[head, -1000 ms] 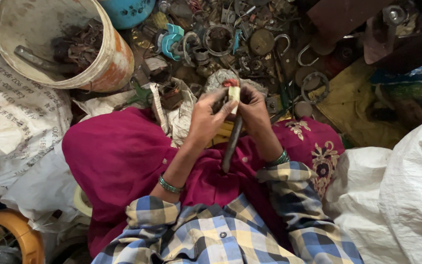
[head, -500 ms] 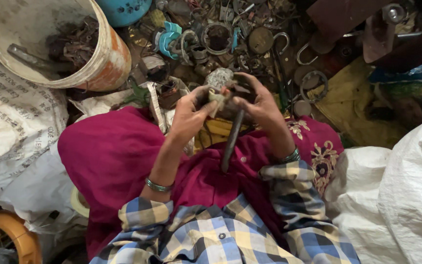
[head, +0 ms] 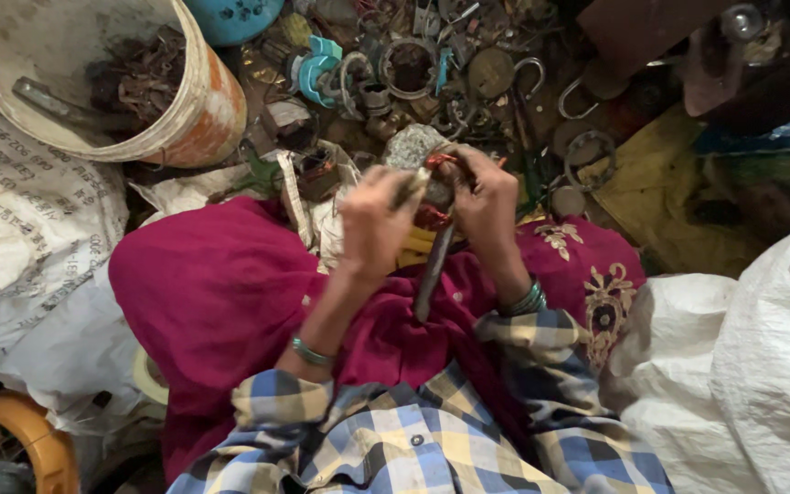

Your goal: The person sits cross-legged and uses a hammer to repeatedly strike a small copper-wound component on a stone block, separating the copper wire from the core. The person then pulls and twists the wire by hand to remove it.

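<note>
Both hands grasp a small copper-wound scrap part [head: 433, 187] over the magenta lap cloth [head: 221, 293]: left hand [head: 372, 220] pinching, right hand [head: 482, 197] clenched. The dark tool [head: 433, 265] beneath might slip and jab a finger.

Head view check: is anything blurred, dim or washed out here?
Head view: left hand and right hand slightly motion-soft; white sack bright, near washed out; scrap pile dim, details murky at the top right; bucket evenly lit.
</note>
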